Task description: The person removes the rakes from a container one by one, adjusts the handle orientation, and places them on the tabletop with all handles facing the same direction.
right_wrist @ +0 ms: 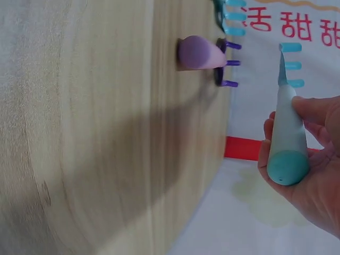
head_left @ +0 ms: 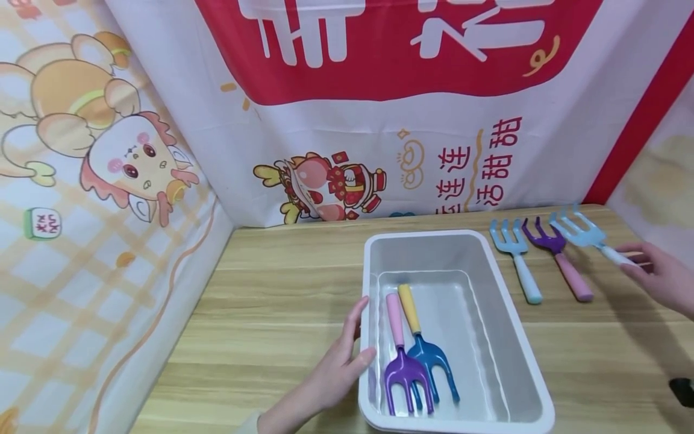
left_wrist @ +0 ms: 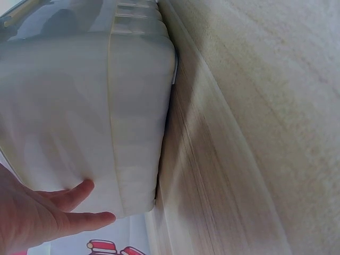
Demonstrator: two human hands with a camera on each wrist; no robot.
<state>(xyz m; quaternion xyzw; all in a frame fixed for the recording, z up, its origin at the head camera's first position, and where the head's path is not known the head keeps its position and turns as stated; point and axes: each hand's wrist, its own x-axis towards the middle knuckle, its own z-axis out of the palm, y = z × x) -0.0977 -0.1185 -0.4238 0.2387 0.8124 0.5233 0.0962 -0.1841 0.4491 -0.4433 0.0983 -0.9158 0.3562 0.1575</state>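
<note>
My right hand (head_left: 658,274) grips the pale handle of a light blue garden hand fork (head_left: 582,231), its tines pointing to the back. In the right wrist view the fork's handle (right_wrist: 289,127), with a teal end, lies between thumb and fingers, above the table. My left hand (head_left: 338,367) touches the left side of a grey-white plastic bin (head_left: 509,313); in the left wrist view extended fingers (left_wrist: 74,196) rest against its outer wall. Inside the bin lie a purple fork with pink handle (head_left: 403,367) and a dark blue fork with yellow handle (head_left: 431,352), overlapping.
Right of the bin, another light blue fork (head_left: 512,244) and a purple fork with pink handle (head_left: 564,259) lie side by side on the wooden table (head_left: 260,301). Printed cloth (head_left: 325,132) hangs behind and at both sides. A dark object (head_left: 682,390) shows at the right edge.
</note>
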